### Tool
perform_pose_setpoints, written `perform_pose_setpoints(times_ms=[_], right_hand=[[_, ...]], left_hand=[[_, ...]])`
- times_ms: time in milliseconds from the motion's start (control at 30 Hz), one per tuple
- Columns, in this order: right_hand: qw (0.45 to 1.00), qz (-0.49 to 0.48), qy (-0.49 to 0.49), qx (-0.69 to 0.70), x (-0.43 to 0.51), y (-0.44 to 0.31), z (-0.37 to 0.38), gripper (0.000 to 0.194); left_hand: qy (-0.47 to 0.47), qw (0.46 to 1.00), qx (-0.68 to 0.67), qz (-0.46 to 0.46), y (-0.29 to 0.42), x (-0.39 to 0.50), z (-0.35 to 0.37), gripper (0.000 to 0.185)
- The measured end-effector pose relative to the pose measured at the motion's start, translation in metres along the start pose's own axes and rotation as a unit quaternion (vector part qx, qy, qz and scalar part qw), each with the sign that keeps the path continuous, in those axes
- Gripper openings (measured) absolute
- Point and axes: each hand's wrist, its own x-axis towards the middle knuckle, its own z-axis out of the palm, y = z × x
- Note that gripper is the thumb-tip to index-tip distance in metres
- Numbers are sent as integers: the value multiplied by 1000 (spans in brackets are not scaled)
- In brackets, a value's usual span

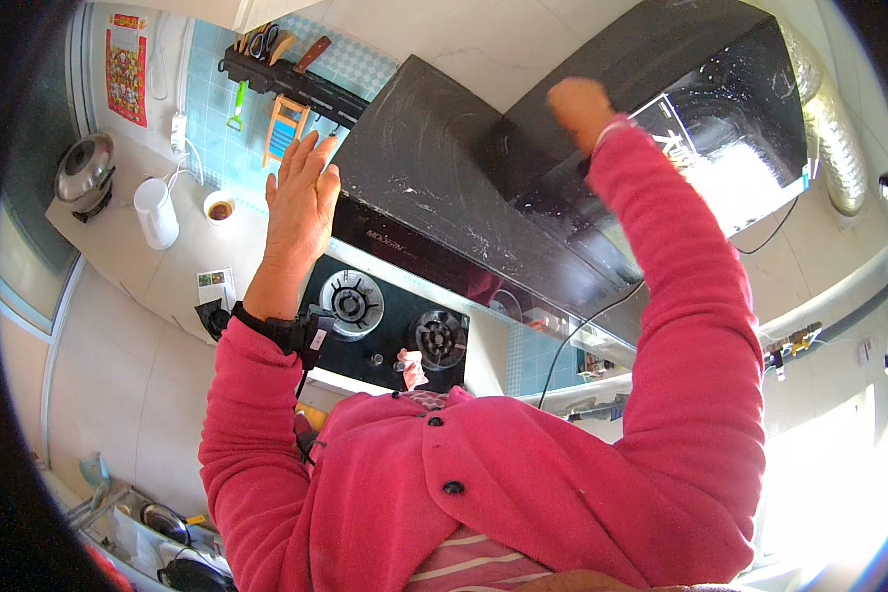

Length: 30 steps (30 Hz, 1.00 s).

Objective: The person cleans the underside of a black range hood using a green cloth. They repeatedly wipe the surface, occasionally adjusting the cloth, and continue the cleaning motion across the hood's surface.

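Note:
The black range hood (436, 140) fills the upper middle, its surface marked with whitish streaks and specks. My left hand (302, 200) is raised beside the hood's left edge, fingers spread and holding nothing. Blurred, my right hand (582, 111) is over the hood's upper part with its fingers curled; whether it holds something cannot be seen. Below the hood lies a black glass gas stove (370, 355) with a burner on each side. A crumpled pink cloth or packet (412, 368) lies by the stove's knobs.
A knife rack (296, 85) with hanging tools is on the tiled wall. The counter at left holds a lidded pot (85, 170), a white jug (155, 213) and a cup with brown contents (220, 208). A black cable hangs below the hood; a foil duct (832, 140) runs at right.

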Motion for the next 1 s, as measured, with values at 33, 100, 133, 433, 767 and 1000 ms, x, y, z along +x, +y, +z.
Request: perform_pose_setpoints(times_ms=[33, 100, 133, 433, 767, 1000], right_hand=[[999, -46, -20, 8, -11, -23, 8, 14], [992, -89, -90, 23, -31, -66, 21, 18], [987, -120, -101, 38, -44, -81, 23, 17], [977, -86, -127, -150, -43, -23, -43, 25], [975, -25, -109, -194, -60, 42, -100, 28], [969, -197, -146, 30, -104, -92, -37, 27]], left_hand=[[1, 1000, 2, -1, 1, 0, 0, 42], [-5, 1000, 15, -9, 2, 0, 0, 43], [-5, 1000, 22, -14, 2, 1, 0, 44], [-22, 999, 38, -27, 5, 1, -4, 44], [-2, 1000, 22, -9, -1, 1, 0, 43], [0, 999, 29, -21, 5, -1, -3, 43]])
